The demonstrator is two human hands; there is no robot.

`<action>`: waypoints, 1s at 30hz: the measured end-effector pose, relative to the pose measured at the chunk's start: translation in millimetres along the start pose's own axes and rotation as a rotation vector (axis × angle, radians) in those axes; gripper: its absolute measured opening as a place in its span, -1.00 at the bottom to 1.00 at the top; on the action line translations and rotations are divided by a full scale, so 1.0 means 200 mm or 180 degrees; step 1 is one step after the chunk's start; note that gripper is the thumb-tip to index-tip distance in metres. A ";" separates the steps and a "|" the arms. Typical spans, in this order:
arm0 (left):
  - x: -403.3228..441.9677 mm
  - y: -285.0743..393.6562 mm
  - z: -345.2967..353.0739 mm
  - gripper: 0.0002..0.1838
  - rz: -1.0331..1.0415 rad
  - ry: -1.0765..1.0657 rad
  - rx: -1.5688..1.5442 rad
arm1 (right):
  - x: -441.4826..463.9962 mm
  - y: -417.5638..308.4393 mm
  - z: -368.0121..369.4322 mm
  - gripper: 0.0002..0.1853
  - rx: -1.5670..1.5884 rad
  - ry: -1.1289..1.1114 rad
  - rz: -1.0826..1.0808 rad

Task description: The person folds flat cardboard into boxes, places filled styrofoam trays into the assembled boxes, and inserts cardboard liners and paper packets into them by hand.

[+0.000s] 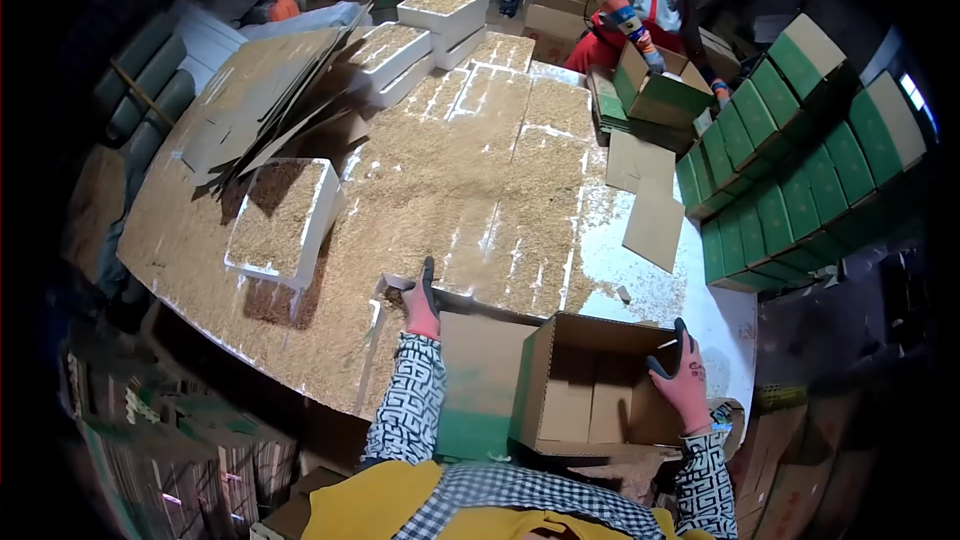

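Both my hands wear pink gloves with dark fingers. My left hand is open, its fingers stretched away from me, at the near edge of a layer of boxes filled with tan, grain-like material. Below it stands a cardboard panel with a green lower part. An open, empty cardboard box sits directly in front of me, its mouth facing up and towards me. My right hand is at that box's right wall, thumb over the inside and fingers along the edge. The outer fingers are partly hidden.
A filled white box rests on the layer at left, beside stacked cardboard sheets. More white boxes are stacked behind. Green cartons line the right side. Across the table, a person handles an open carton.
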State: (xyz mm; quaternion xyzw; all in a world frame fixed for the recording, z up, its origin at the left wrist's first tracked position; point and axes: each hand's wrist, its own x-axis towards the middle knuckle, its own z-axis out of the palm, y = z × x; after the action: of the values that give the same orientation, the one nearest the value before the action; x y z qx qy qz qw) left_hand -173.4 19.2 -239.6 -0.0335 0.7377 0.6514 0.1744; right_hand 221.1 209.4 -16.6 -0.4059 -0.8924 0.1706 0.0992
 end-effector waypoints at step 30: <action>-1.08 0.52 0.21 -0.49 0.1699 -0.2680 0.0369 | -0.50 -0.05 -0.56 -0.35 0.3430 0.0517 0.0882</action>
State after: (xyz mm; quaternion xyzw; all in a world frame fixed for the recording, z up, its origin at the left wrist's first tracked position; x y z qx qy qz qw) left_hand 10.4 37.9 -80.2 0.4318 0.6211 0.5882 0.2858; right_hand 315.4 152.0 85.6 -0.4231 -0.6069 0.5820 0.3376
